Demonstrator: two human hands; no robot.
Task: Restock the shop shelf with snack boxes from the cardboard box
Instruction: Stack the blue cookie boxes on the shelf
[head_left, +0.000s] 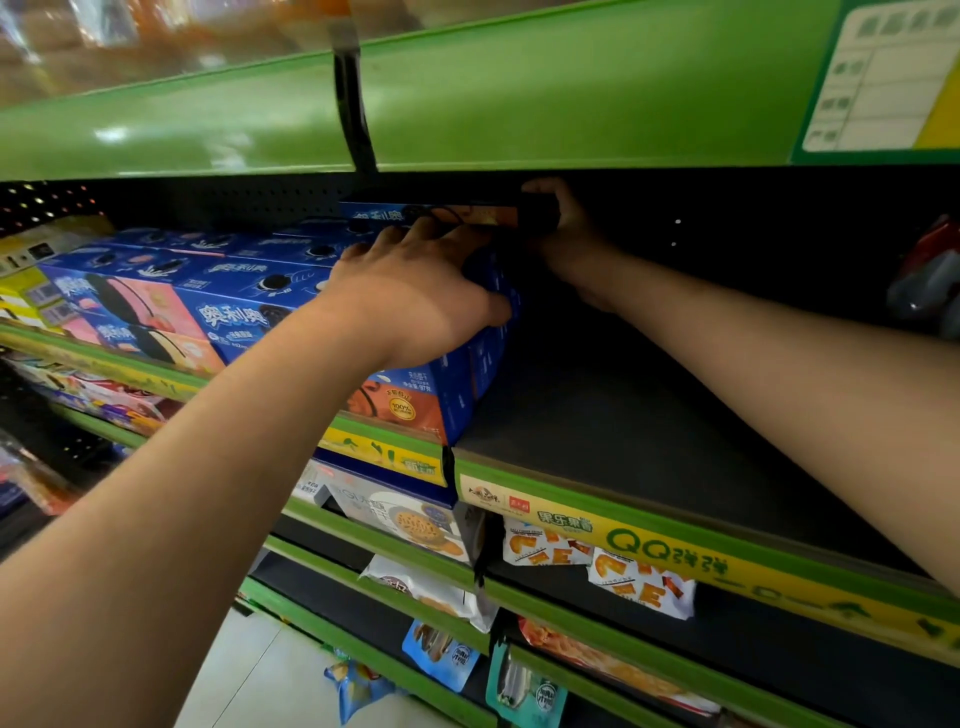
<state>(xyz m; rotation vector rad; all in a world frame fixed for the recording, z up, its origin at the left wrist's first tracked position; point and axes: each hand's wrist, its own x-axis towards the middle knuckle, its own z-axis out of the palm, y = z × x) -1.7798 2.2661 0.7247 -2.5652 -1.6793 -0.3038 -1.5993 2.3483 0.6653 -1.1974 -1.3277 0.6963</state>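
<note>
On the middle shelf: blue cardboard snack boxes (249, 291) stand in rows on the left part of the shelf (649, 441), whose board is dark and matt with a green and yellow front strip.
Top box: one flat blue and orange box (431, 214) lies on the stack just under the upper green shelf (519, 104), its long axis going left to right.
Left hand: the left hand (415, 296) lies on the end of the stack, fingers spread on the top, thumb on the side face.
Right hand: the right hand (563, 228) grips the right end of the top box with curled fingers.
Hard to see: the back of the shelf is dark; the cardboard box is outside the view.
Lower shelves: glossy snack bags (597, 566) hang and lie below.
</note>
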